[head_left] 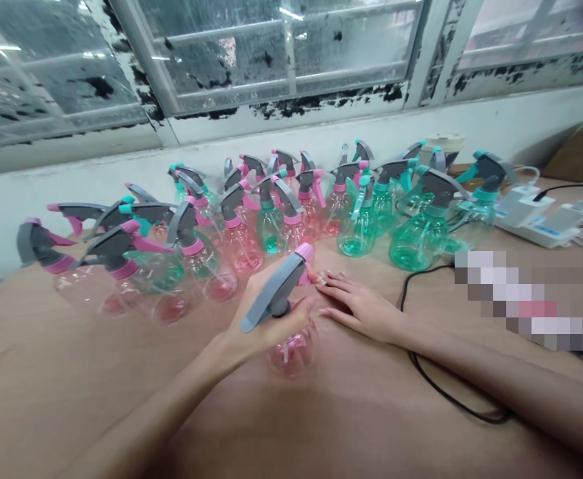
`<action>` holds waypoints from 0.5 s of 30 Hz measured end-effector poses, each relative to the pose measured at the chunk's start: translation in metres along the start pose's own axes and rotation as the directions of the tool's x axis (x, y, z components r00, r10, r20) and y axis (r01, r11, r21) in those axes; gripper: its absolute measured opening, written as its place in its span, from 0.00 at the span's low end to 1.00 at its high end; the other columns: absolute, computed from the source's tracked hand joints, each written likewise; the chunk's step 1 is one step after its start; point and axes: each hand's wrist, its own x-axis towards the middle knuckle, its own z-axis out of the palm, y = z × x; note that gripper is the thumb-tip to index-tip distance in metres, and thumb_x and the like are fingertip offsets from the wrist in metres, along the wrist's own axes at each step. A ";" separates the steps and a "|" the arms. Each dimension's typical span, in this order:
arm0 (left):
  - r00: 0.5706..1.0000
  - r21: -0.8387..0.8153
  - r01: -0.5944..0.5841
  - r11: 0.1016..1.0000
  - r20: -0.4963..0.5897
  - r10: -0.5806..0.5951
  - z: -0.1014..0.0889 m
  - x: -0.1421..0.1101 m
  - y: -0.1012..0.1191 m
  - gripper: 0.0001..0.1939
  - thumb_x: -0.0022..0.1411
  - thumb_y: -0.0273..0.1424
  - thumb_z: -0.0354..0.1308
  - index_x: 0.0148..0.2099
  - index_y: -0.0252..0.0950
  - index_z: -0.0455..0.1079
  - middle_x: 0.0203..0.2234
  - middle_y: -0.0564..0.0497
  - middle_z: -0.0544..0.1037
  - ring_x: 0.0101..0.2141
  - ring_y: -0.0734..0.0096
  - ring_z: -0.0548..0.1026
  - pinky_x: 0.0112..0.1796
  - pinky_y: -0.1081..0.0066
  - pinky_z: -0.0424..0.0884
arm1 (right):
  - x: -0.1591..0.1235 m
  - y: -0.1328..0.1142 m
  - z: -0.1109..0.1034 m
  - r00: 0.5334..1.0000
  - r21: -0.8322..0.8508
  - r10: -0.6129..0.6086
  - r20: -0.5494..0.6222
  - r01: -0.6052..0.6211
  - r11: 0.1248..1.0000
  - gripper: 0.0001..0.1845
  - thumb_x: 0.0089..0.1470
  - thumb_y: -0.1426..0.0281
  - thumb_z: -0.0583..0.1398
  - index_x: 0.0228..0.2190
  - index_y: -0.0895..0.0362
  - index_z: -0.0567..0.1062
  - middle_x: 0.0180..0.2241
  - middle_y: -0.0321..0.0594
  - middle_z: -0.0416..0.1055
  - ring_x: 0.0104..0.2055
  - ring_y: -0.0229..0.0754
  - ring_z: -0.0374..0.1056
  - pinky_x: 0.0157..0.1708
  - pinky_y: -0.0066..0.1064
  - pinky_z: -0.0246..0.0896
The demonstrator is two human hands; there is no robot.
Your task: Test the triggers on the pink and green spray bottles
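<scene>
My left hand (pixel 258 334) is closed around the neck of a pink spray bottle (pixel 294 359), its thumb across the near side below the spray head. That bottle has a grey head and lever with a pink nozzle, and it stands on the wooden table in front of me. Palm down, my right hand (pixel 358 307) rests on the table just right of the bottle. Its fingers are stretched out, their tips close to the pink trigger and my left fingertips. Whether they touch is hard to make out.
Several pink spray bottles (pixel 221 287) and green spray bottles (pixel 418 243) crowd the table (pixel 211 426) behind my hands. A black cable (pixel 451 397) loops under my right forearm. White power strips (pixel 538 216) and a cardboard box (pixel 580 150) sit at the right, below the windows.
</scene>
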 end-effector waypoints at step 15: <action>0.996 0.013 0.065 0.998 -0.066 -0.064 -0.002 -0.002 0.005 0.14 0.57 0.36 0.57 0.47 0.42 0.70 0.29 0.53 0.76 0.23 0.70 0.71 0.22 0.71 0.68 | -0.001 -0.001 0.000 0.999 0.029 -0.003 -0.034 0.004 1.000 0.29 0.62 0.55 0.52 0.58 0.58 0.67 0.61 0.51 0.61 0.65 0.52 0.55 0.63 0.52 0.51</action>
